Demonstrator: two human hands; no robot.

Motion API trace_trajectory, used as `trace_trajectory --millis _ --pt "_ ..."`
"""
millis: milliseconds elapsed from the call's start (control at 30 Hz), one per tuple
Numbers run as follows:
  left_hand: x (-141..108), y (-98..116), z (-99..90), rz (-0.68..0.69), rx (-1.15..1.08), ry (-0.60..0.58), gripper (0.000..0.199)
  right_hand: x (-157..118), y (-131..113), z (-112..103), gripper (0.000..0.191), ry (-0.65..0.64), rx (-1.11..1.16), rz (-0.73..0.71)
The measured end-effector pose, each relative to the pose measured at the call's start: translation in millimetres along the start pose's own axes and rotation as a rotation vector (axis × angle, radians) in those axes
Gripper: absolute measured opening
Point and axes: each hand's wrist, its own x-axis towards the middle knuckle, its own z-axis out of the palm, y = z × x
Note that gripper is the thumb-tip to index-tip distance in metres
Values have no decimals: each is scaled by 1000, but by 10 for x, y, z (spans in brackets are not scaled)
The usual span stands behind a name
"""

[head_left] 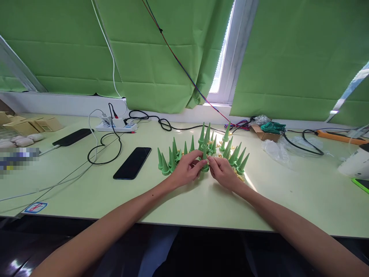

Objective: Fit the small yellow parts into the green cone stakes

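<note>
Between my two hands stands a green pointed cone with a wider base, upright on or just above the table. My left hand is closed, its thumb and fingers pinching this cone from the left. My right hand is closed too, fingertips pressed together at the cone's right side; whatever they pinch is hidden. Several similar green cones stand upright to the left, with more behind my hands and a group to the right. Small gold-coloured pieces lie among the right-hand cones.
A black phone lies left of the cones, another dark phone farther left. Cables run from a white power strip along the back. An open cardboard box and clear plastic bags sit at the back right. Small boxes are far left.
</note>
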Motion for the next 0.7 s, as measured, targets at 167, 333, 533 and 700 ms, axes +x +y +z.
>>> trace_trajectory --millis 167,333,533,700 --pt "15 -34 12 -18 45 36 36 9 -11 27 52 51 -43 -11" --pt "37 -63 -6 -45 -14 50 38 -4 -54 36 48 60 -143 -97" --pt "50 -58 -22 -85 -41 24 41 -22 -47 47 47 38 -181 -101" --pt "51 -59 -20 -88 -39 3 41 -35 -28 62 46 41 -227 -112"
